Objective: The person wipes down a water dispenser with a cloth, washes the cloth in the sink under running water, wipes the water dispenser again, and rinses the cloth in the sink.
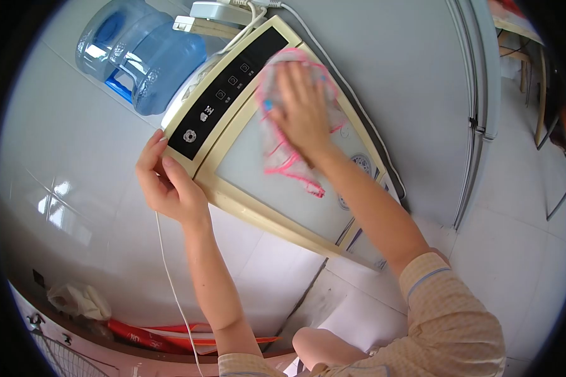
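A cream water dispenser (233,207) with a black control panel (198,122) and a pale front door (245,151) takes up the middle of the view. My right hand (300,103) lies flat with fingers stretched over a white cloth with pink edging (277,147). It presses the cloth against the upper part of the door, and the cloth's lower end hangs loose. At the dispenser's left edge, just below the panel, my left hand (173,182) has its fingers bent around the corner. The hand and cloth on the right look slightly blurred.
A blue water bottle (163,66) sits on top of the dispenser, beside white cables (251,22). A grey refrigerator (396,75) stands close on the right. A thin white cord (166,264) hangs at the left. Red items (144,336) and a plastic bag (78,301) lie at lower left.
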### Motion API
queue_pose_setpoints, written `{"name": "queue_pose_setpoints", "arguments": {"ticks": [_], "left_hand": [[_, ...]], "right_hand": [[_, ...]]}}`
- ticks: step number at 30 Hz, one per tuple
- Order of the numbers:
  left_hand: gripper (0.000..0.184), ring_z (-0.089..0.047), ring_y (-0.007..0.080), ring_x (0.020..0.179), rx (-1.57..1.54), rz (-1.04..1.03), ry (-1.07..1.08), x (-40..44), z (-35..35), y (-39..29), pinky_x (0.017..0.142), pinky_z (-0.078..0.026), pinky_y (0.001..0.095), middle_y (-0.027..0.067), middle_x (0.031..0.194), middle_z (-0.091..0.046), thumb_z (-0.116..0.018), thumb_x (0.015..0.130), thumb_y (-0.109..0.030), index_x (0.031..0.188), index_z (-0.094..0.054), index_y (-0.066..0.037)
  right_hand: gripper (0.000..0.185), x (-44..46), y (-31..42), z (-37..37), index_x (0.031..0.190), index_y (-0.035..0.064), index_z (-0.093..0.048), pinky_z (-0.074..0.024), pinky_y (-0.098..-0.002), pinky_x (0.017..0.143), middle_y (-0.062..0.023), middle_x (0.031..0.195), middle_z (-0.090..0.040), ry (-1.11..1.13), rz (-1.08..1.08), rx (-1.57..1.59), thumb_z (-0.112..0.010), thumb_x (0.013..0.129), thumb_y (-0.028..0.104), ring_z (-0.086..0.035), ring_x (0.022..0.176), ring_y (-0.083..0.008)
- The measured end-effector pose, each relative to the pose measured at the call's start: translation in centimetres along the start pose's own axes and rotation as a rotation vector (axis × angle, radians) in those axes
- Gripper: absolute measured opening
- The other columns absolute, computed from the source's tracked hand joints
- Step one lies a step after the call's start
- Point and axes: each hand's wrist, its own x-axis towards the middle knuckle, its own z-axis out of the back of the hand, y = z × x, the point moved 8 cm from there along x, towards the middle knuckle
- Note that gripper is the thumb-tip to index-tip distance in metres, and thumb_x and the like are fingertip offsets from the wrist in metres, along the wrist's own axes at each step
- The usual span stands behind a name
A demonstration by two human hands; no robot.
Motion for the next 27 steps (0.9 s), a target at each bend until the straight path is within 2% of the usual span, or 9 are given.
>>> {"name": "queue_pose_setpoints", "arguments": {"ticks": [7,9,11,13,16,20,22,25,27], "left_hand": [[0.015,-0.053,0.0142,0.081,0.016,-0.025,-0.072,0.0,0.2,-0.2,0.073,-0.041,0.0248,0.0149,0.103,-0.055,-0.037,0.082,0.001,0.087,-0.052,0.003],[0.015,-0.053,0.0138,0.081,0.028,-0.033,-0.077,0.1,0.3,-0.3,0.072,-0.041,0.0242,0.0148,0.102,-0.056,-0.037,0.082,0.002,0.086,-0.052,0.003],[0.013,-0.053,0.0181,0.085,0.021,-0.017,-0.079,0.1,0.3,-0.2,0.072,-0.042,0.0253,0.0153,0.099,-0.056,-0.04,0.079,0.002,0.084,-0.052,0.003],[0.013,-0.052,0.018,0.086,0.007,-0.014,-0.087,0.0,0.3,-0.2,0.072,-0.042,0.0251,0.0151,0.1,-0.056,-0.041,0.079,0.002,0.083,-0.053,0.003],[0.012,-0.052,0.0173,0.085,0.023,-0.026,-0.088,0.0,0.3,-0.2,0.07,-0.041,0.0244,0.0144,0.1,-0.056,-0.041,0.078,0.001,0.082,-0.053,0.002],[0.012,-0.051,0.0145,0.081,0.055,-0.039,-0.092,0.0,0.4,-0.3,0.064,-0.04,0.0214,0.0128,0.098,-0.057,-0.043,0.078,0.001,0.081,-0.054,0.001],[0.011,-0.051,0.0131,0.078,0.035,-0.023,-0.101,0.0,0.3,-0.4,0.061,-0.039,0.0204,0.0125,0.098,-0.057,-0.043,0.078,0.0,0.08,-0.054,0.001],[0.011,-0.05,0.0107,0.073,0.04,-0.03,-0.107,0.0,0.4,-0.4,0.056,-0.037,0.019,0.0121,0.099,-0.057,-0.044,0.078,0.0,0.079,-0.054,0.0],[0.011,-0.049,0.0097,0.07,0.066,-0.052,-0.106,0.0,0.5,-0.5,0.055,-0.037,0.0186,0.0121,0.1,-0.056,-0.044,0.078,0.0,0.078,-0.055,0.0]], "right_hand": [[0.058,-2.0,-6.0,0.3,0.125,0.0039,-0.033,-0.0192,-0.052,0.096,-0.0144,0.133,-0.027,0.039,-0.164,-0.064,-0.047,0.072,0.023,-0.021,0.123,-0.0352],[0.052,-0.2,-5.6,1.2,0.121,0.0013,-0.038,-0.0192,-0.0471,0.098,-0.015,0.133,-0.027,0.065,-0.196,0.077,-0.043,0.071,0.014,-0.019,0.124,-0.036],[0.043,1.7,-5.1,1.8,0.113,-0.0006,-0.047,-0.0194,-0.0424,0.099,-0.0172,0.128,-0.034,0.074,-0.195,0.622,-0.04,0.072,0.011,-0.02,0.124,-0.0352],[0.036,2.7,-3.7,1.5,0.104,-0.0019,-0.052,-0.0234,-0.0383,0.098,-0.0163,0.121,-0.043,0.045,-0.121,0.637,-0.039,0.072,0.005,-0.029,0.12,-0.0333],[0.031,3.0,-0.2,3.0,0.096,0.0016,-0.056,-0.0347,-0.0363,0.089,-0.0101,0.113,-0.049,-0.145,0.27,0.567,-0.046,0.067,-0.003,-0.046,0.104,-0.0317],[0.027,2.4,-1.7,3.1,0.092,0.0039,-0.058,-0.035,-0.0404,0.087,-0.0126,0.114,-0.046,-0.316,0.0,0.708,-0.052,0.066,0.002,-0.045,0.103,-0.0335],[0.034,2.4,0.8,3.9,0.101,0.0034,-0.054,-0.0329,-0.0462,0.088,-0.0164,0.116,-0.043,-0.308,0.154,-0.047,-0.054,0.067,0.01,-0.042,0.105,-0.0358],[0.049,3.2,1.7,3.4,0.114,0.0014,-0.045,-0.0274,-0.0504,0.092,-0.0218,0.119,-0.039,-0.203,0.247,-0.268,-0.055,0.069,0.017,-0.036,0.11,-0.0392],[0.056,2.8,1.6,2.1,0.118,-0.0002,-0.039,-0.0249,-0.0497,0.094,-0.0226,0.121,-0.036,-0.152,0.209,-0.072,-0.055,0.069,0.022,-0.034,0.112,-0.0404]]}}
